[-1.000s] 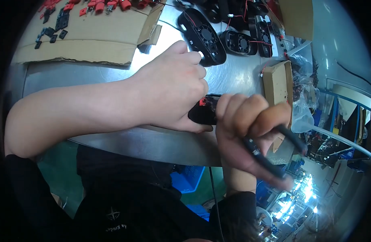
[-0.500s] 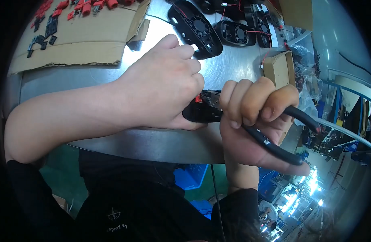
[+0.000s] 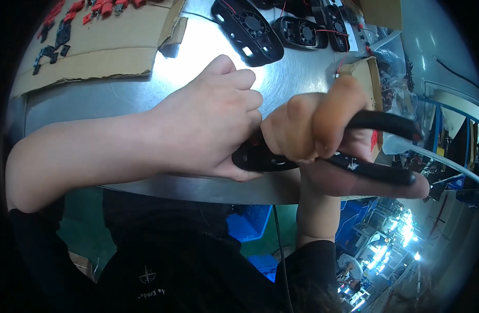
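Near the front edge of the metal table, my left hand (image 3: 221,107) is closed around a black plastic part (image 3: 265,160), its thumb along the near side. Only a glossy black piece with small openings shows between my hands. My right hand (image 3: 315,130) is wrapped around pliers with black-coated handles (image 3: 375,168). The handles stand apart and point right, and my thumb lies along the lower one. My right fingers hide the pliers' jaws, which are close against the black part; whether they grip anything cannot be seen.
Several black housings with round fans (image 3: 255,23) and red wires lie at the back of the metal table (image 3: 109,101). A cardboard sheet (image 3: 106,62) at back left bears red and black small parts. A cardboard box (image 3: 372,78) stands at right, a blue crate (image 3: 250,221) below.
My right hand has shifted left toward my left hand and turned, so the pliers' handles point more straight to the right. Its fingers now cover the metal jaws that showed before.
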{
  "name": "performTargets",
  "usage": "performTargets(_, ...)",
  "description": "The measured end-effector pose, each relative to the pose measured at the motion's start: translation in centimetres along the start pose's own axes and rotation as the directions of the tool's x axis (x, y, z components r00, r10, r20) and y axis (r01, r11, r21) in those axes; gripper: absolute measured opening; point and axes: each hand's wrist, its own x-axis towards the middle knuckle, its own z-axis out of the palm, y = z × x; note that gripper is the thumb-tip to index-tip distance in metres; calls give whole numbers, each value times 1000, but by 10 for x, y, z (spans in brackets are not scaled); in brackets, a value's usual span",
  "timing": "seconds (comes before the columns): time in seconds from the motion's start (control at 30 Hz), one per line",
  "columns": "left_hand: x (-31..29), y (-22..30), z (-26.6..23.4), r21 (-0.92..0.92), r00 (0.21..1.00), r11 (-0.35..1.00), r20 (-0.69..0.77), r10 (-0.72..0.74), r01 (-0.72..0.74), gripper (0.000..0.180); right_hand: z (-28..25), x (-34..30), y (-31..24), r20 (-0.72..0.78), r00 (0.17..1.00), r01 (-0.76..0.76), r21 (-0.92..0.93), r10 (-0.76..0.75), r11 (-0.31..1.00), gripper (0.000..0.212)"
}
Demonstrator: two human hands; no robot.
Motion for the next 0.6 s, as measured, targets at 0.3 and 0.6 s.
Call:
performTargets(0.3,0,-5,1,75,995,994,-49,86,-82,57,-24,-5,-29,-5,985,171,220,-174,960,70)
performTargets(0.6,3,-2,-1,93,994,994,-85,70,-62,56,-4,-14,-14,20,991,130,17,-130,991,76)
